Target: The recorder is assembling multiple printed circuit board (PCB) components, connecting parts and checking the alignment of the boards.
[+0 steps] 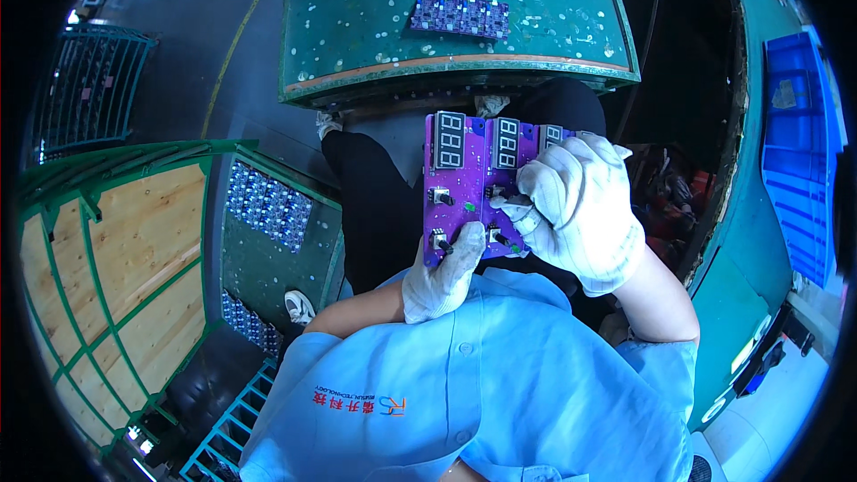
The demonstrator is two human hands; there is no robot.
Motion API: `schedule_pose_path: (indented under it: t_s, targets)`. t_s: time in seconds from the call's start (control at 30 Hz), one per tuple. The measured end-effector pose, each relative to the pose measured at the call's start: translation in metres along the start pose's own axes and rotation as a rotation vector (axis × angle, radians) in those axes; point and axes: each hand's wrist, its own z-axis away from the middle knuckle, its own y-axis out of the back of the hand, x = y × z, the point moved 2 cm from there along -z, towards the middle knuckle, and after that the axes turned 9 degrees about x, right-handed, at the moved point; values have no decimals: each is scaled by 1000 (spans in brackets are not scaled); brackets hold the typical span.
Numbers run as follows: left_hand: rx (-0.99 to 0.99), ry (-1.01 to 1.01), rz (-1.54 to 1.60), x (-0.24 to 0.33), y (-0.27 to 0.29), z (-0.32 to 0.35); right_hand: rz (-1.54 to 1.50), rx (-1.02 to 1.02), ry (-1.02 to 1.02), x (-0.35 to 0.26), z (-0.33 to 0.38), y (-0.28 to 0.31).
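Note:
A purple circuit board panel (458, 183) with black digit displays and small shafted knobs is held up over my lap. My left hand (445, 278), in a white glove, grips its lower edge, thumb on the front face. My right hand (576, 210), also gloved in white, is closed at the panel's right part, its fingertips pinched at a knob (497, 196) in the middle column. Those fingers hide part of the right column, where only the top of a digit display (550, 136) shows. Another knob (497, 236) sits just below the right fingertips.
Ahead stands a green work table (375, 45) bearing a row of circuit boards (460, 16), with more boards at its far edge. At the left are a lower green surface (259, 277) with board panels (268, 203) and a wood-panelled green frame (125, 277). Blue bins (799, 161) stand at the right.

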Motion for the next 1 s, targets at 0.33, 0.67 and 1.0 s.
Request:
schedule_pose_path:
  t_s: [0.33,0.67,1.0]
  targets:
    - [-57,143,237,-21,24,2,63,-84,-65,-1,7,-3]
    - [-38,179,187,-28,35,4,15,-196,31,3,4,-3]
    - [-185,-51,73,-1,6,-5,-239,80,-121,18,-2,13]
